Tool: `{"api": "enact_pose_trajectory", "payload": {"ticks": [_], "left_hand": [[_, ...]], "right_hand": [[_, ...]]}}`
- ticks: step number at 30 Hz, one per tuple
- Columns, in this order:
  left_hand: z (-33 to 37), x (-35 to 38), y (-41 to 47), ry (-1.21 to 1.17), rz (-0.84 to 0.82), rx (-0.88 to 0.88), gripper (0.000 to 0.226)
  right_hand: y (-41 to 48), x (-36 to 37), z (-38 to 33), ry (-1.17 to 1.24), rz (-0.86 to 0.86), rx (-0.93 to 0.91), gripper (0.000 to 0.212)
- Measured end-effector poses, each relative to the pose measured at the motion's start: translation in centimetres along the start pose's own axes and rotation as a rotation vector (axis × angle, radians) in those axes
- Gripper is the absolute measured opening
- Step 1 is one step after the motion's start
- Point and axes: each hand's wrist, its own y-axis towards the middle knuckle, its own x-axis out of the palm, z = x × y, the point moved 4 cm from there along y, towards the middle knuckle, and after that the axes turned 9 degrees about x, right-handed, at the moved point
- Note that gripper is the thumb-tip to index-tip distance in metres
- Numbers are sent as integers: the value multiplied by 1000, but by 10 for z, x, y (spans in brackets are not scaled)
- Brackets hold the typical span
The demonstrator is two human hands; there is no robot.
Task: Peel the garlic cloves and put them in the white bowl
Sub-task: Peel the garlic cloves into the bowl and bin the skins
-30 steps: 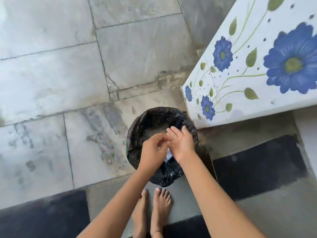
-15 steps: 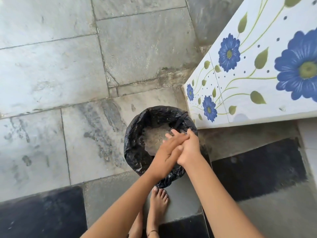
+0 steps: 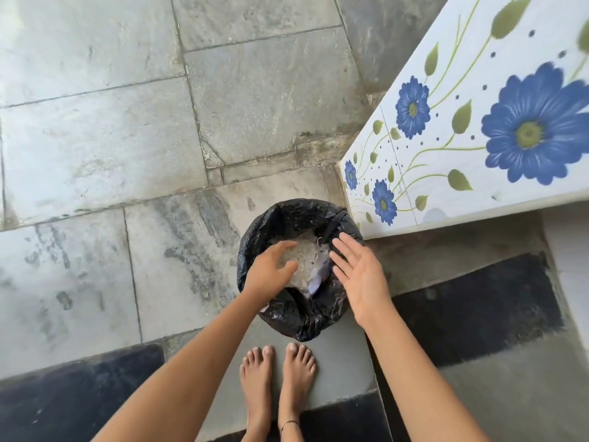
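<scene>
Step in hand, as judged: discarding waste, not peeling. Both hands hang over a round bin lined with a crinkled black plastic bag (image 3: 288, 314) on the grey stone floor (image 3: 127, 129).

Left hand (image 3: 271, 272): fingers (image 3: 280, 248) loosely curved, apart, holding nothing.

Right hand (image 3: 360, 275): palm open, fingers straight, empty.

Bin contents: pale papery scraps (image 3: 306, 253), probably garlic skins.

Not in view: garlic cloves, white bowl.

Next move, as judged: go back to the cloves, wherever they lie. Both hands are free for that.

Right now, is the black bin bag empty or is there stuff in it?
Not empty. The bin bag is open at the top, and a pale heap of scraps lies inside it. Cannot tell what the scraps are.
</scene>
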Motion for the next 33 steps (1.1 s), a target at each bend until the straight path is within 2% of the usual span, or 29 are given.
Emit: {"api": "enact_pose_trajectory", "payload": {"ticks": [2,4,6,8,10,12,17,20,24,27,30,33], "left_hand": [[32,-19,-16,-80,76,21,38],[73,-40,-42,-70,139,62,41],[115,-60,-72,-13,185,129,46],[172,-91,-115,64,226,222,51],[232,-120,-161,145,235,344,60],[280,-143,-205,217,238,438,65],[381,-164,-305,319,254,675,59],[430,-152,-347,329,252,820,55],[486,-105,-389,347,201,1009,56],[518,-48,-413,354,95,1101,55],[547,17,-432,375,-38,1143,44],[577,84,-446,500,-159,1191,36]], "right_hand": [[-22,0,-12,-382,109,-170,38],[-55,4,-29,-711,188,-365,43],[-95,12,-46,-947,265,-529,46],[-157,21,-66,-1079,311,-616,51],[-226,25,-82,-1084,366,-711,61],[-293,24,-94,-1045,450,-855,60],[-448,3,-110,-911,591,-1132,53],[-510,-28,-109,-848,683,-1203,54],[-571,-93,-100,-745,895,-1223,53],[-606,-152,-85,-683,1055,-1183,52],[-637,-220,-60,-643,1200,-1117,50],[-659,-284,-31,-611,1344,-990,51]]}}
